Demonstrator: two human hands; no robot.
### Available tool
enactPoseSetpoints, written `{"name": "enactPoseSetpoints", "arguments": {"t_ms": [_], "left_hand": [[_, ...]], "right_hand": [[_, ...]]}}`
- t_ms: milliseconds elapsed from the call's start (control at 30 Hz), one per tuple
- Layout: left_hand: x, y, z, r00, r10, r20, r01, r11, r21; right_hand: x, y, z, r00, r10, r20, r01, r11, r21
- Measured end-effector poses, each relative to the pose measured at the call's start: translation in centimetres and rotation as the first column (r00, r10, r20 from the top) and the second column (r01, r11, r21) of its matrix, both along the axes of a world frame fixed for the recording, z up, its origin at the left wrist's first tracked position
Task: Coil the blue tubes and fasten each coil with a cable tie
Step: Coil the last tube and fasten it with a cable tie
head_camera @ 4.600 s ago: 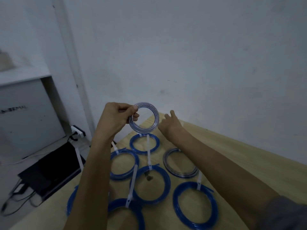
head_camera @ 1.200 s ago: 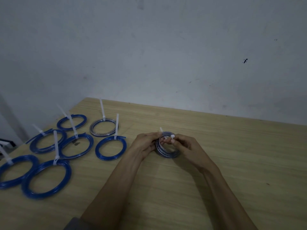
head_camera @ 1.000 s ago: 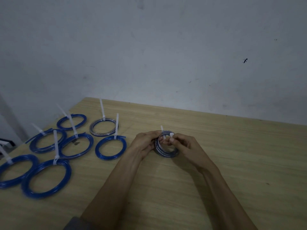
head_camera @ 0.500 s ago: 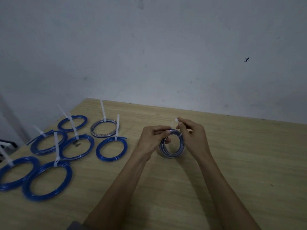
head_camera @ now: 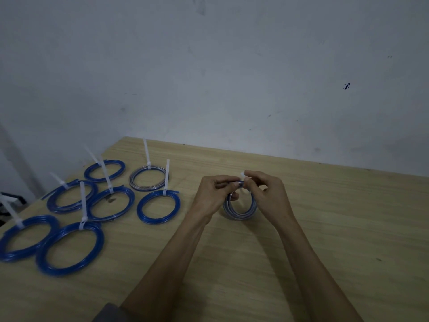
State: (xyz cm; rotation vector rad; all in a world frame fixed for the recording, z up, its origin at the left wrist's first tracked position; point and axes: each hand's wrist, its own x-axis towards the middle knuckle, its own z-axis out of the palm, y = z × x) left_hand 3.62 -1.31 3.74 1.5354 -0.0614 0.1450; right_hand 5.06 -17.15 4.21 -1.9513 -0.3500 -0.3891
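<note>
On the left part of the wooden surface (head_camera: 325, 228) lie seven tied coils (head_camera: 69, 247), most of them blue and one of them pale grey (head_camera: 148, 180), each with a white tie tail (head_camera: 82, 201) sticking up. Right of them, the left forearm reaches in from the lower edge. The left hand (head_camera: 212, 194) is raised off the wood, fingers curled, pinching the top of a small greyish-blue coil (head_camera: 240, 209) that hangs upright between both hands, with its lower edge close to the wood. The right hand (head_camera: 267, 194), opposite and nearly touching the left, pinches a white cable tie (head_camera: 242, 176) at the top of the coil with thumb and forefinger. The right forearm slants down to the lower right.
</note>
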Motion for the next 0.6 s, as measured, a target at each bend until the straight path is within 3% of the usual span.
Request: {"name": "enactPoseSetpoints", "arguments": {"t_ms": [233,367,600], "left_hand": [[0.0,0.3,0.0,0.999,-0.023,-0.036,0.024,1.000,0.003],[0.0,0.5,0.0,0.998,-0.030,-0.057,0.029,0.999,-0.030],[0.1,0.6,-0.3,0.999,-0.040,-0.033,0.040,0.999,0.000]], "right_hand": [[1.2,0.7,-0.1,0.997,-0.075,0.031,0.077,0.994,-0.080],[1.5,1.0,0.4,0.998,-0.021,0.056,0.024,0.998,-0.050],[2.2,-0.2,0.8,0.994,0.084,0.076,-0.071,0.985,-0.159]]}}
